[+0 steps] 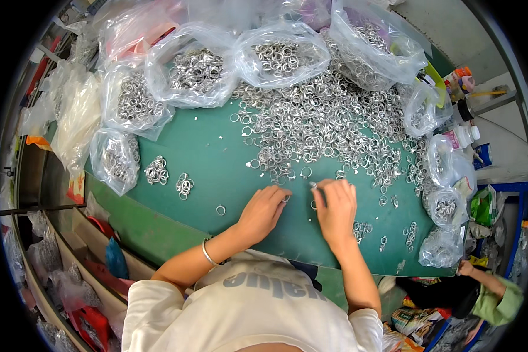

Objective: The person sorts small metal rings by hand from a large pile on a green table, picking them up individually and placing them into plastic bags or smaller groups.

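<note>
Silver-coloured rings lie in a large loose pile (320, 120) across the far middle and right of the green tabletop (193, 141). My left hand (260, 213), a bangle on its wrist, is closed at the near edge of the pile, with a ring (286, 199) at its fingertips. To its right, my right hand (338, 212) pinches a small silver ring (314, 185) between thumb and finger; the fingers partly hide it. Another ring (313, 205) shows just below that thumb. Between and beyond both hands, a single ring (305, 172) lies on the table.
Open clear plastic bags of rings line the table's far edge, among them one bag (283, 56) at the middle. Small ring heaps (156, 171) sit at left, others (361, 230) at right. Shelving (70, 246) stands at left; another person's arm (488, 281) reaches the table's right corner.
</note>
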Demonstrator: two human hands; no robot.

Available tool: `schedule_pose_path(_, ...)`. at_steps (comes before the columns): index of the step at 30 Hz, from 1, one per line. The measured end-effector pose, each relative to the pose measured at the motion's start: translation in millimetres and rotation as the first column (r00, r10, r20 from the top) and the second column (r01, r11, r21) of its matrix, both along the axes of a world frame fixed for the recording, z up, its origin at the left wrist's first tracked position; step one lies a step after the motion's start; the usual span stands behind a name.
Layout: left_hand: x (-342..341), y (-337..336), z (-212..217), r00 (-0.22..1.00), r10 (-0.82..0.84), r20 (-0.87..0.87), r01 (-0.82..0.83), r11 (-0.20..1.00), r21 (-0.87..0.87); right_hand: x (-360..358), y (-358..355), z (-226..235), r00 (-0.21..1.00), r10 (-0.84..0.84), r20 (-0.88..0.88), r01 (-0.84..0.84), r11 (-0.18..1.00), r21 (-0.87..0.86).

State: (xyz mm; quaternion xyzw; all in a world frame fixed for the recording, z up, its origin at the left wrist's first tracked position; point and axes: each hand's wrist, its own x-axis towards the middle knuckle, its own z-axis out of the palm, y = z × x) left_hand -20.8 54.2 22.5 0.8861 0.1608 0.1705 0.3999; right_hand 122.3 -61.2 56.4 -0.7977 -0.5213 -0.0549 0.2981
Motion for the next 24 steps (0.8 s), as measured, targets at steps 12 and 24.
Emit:
schedule_pose_path(12,-24.7,-8.3,9.9,0.989,-0.107,-0.103,0.121,0.983,0.14,-8.1,-5.1,-18.9,0.965,0.12,-0.231,-0.132,0.991,-0.034)
schedule_pose_path(24,-67.1,10.4,-8.0,0.997,0.042,-0.063,-0.028,0.977,0.211,14.7,8.3,-25.9,1.0,-0.021,0.012,0.023,0.978,-0.206)
